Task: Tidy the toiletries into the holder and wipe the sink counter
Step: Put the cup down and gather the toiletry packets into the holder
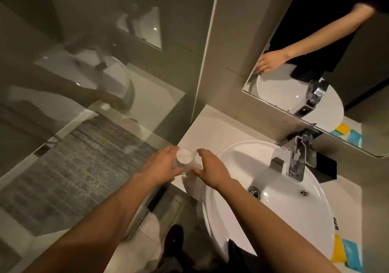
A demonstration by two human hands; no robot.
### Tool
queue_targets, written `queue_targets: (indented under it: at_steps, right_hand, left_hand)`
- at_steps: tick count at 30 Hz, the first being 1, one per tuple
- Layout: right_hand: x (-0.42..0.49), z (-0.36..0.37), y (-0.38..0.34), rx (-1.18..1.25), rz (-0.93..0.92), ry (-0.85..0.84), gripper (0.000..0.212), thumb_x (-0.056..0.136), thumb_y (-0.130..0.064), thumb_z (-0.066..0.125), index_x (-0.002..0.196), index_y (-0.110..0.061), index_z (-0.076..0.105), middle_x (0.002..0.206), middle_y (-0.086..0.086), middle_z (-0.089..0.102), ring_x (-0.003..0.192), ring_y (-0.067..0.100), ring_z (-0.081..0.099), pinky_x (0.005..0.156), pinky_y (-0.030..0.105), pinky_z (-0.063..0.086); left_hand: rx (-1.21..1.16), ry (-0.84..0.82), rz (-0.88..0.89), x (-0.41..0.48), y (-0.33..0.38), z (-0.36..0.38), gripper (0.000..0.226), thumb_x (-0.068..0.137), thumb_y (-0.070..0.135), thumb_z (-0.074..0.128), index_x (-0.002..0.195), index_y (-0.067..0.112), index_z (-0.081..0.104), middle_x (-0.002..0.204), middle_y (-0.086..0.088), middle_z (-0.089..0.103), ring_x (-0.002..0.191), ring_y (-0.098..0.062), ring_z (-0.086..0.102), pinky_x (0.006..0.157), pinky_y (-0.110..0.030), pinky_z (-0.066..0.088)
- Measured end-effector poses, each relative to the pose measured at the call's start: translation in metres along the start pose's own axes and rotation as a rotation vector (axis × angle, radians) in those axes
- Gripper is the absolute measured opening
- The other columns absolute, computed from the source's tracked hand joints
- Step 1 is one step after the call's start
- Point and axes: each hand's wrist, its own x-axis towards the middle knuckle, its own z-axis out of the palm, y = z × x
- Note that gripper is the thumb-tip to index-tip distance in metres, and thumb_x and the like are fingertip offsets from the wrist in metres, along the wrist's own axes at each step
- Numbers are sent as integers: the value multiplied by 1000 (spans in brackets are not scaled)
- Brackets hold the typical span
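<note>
Holder [184,163]: clear glass tumbler, apparently the holder, standing on the near left corner of the counter [221,129], just left of the sink [242,188]. It looks empty; no toiletries visible inside it, though glare makes the contents hard to read.

Left hand [163,164]: fingers curled around the tumbler's left side, touching the glass. Right hand [210,167]: fingers spread and cupped at the tumbler's right side; whether they press the glass or sit just off it cannot be told.

Outward: faucet [296,159] at the far right of the basin, with a dark box [325,168] just behind it. Yellow and blue cloth [345,253] lies on the counter at the near right, well apart from both hands. Mirror [315,62] on the far wall.

Progress, judged: early. Holder being positioned, nothing loaded. No loose toiletries in view on the counter. Wiping not yet begun; cloth untouched.
</note>
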Motion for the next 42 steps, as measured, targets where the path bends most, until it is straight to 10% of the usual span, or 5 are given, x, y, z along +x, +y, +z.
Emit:
queue_targets:
  at_steps: [18,42]
  right_hand:
    - [29,-1,17,234,-104,-43,49,91,-35,73,134,-18,58,130,5,67,111,24,63,103,39,51]
    - [-232,-200,168,576,148,869,40,86,-17,80,121,-30,67,110,-19,72,102,5,67,86,16,49]
  left_hand:
    - [-253,-103,-31,34,-1,-6,55,80,27,85,130,25,61,121,3,68,109,-18,63,95,-38,53]
    - [-308,-199,927,55,358,-54,48,91,44,71,137,32,60,131,20,64,117,4,57,93,-13,45]
